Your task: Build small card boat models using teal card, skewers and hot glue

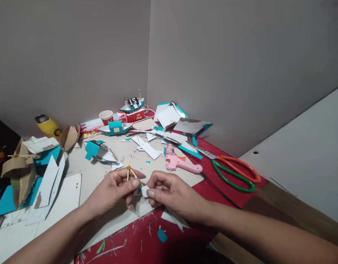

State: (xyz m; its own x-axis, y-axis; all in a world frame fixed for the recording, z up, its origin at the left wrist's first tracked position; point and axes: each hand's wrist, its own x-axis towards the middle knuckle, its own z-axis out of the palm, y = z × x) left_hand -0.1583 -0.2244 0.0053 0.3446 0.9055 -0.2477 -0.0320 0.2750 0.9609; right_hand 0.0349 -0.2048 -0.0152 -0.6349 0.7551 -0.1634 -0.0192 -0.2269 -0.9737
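Note:
My left hand (111, 189) pinches thin wooden sticks (132, 172) between thumb and fingers. The sticks meet at a brownish joint at the top and spread apart downward. Against the lower end of one stick is a small white paper piece (144, 191), which my right hand (170, 189) grips by its edge with thumb and forefinger. Whether the paper is fixed to the stick, I cannot tell. Just beyond my right hand lies a pink glue gun (180, 162). A small teal and white paper boat (101, 153) rests beyond my left hand.
Large scissors (235, 170) with orange and green handles lie at the right. Farther back stand another paper boat (116, 127), a paper cup (106, 117) and a yellow bottle (48, 126). Paper scraps (147, 146) litter the middle; cardboard pieces (20, 176) crowd the left.

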